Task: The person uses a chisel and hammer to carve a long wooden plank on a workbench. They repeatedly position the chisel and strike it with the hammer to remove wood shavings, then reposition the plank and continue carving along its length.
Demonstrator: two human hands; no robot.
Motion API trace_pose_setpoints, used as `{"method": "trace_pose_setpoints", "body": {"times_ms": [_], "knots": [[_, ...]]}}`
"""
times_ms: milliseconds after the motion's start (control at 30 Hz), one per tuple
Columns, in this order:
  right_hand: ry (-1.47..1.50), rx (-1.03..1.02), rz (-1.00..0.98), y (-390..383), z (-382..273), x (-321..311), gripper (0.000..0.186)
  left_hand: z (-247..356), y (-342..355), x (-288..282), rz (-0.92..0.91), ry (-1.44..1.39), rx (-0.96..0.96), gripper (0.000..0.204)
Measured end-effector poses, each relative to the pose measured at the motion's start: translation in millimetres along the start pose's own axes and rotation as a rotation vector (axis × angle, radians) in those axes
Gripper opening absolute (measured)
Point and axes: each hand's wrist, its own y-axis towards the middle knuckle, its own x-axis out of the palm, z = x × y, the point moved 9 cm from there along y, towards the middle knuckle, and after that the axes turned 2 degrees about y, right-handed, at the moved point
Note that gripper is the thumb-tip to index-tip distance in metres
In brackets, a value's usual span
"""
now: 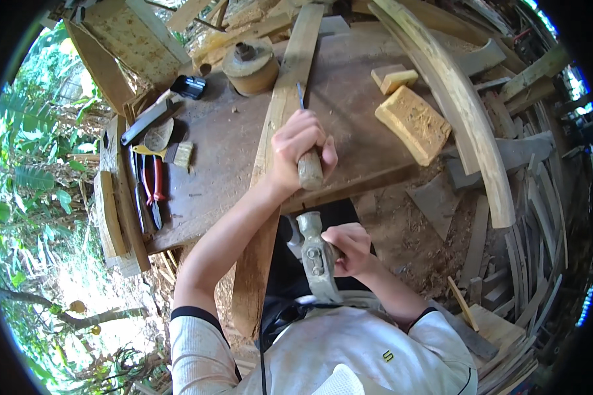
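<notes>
My left hand [298,143] is wrapped round the wooden handle of a chisel [310,172]. The narrow metal blade points away from me, its tip over the right edge of a long wooden plank [280,108]; I cannot tell if it touches the wood. Closer to my body, my right hand [350,247] grips a claw hammer [317,253] near its head. The hammer's face is turned toward the butt of the chisel handle, with a gap between them. Most of the hammer's handle is hidden by my fingers.
The plank crosses a brown workbench [217,151] and runs past its near edge. Red-handled pliers [153,181], a brush [180,155] and a round wooden block [250,68] lie to the left. Wood blocks [414,124] and a long curved timber [464,92] lie right; offcuts cover the ground.
</notes>
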Motion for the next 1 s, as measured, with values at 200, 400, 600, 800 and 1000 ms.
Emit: {"method": "trace_pose_setpoints", "body": {"times_ms": [200,400,600,800,1000], "knots": [[-0.023,-0.055,0.058,20,-26,-8,0.046,0,-2,1,-0.046,0.056,-0.034,0.022],[-0.113,0.108,0.062,36,-21,-15,0.034,-3,1,-7,0.011,0.035,-0.045,0.022],[-0.046,0.262,-0.034,32,-10,-2,0.032,-2,0,-6,0.002,0.027,-0.041,0.022],[-0.054,0.241,-0.008,22,-1,5,0.036,-1,-2,-5,-0.014,0.014,-0.047,0.022],[0.008,0.251,-0.007,15,6,6,0.038,-3,-2,0,-0.057,0.044,-0.056,0.022]]}}
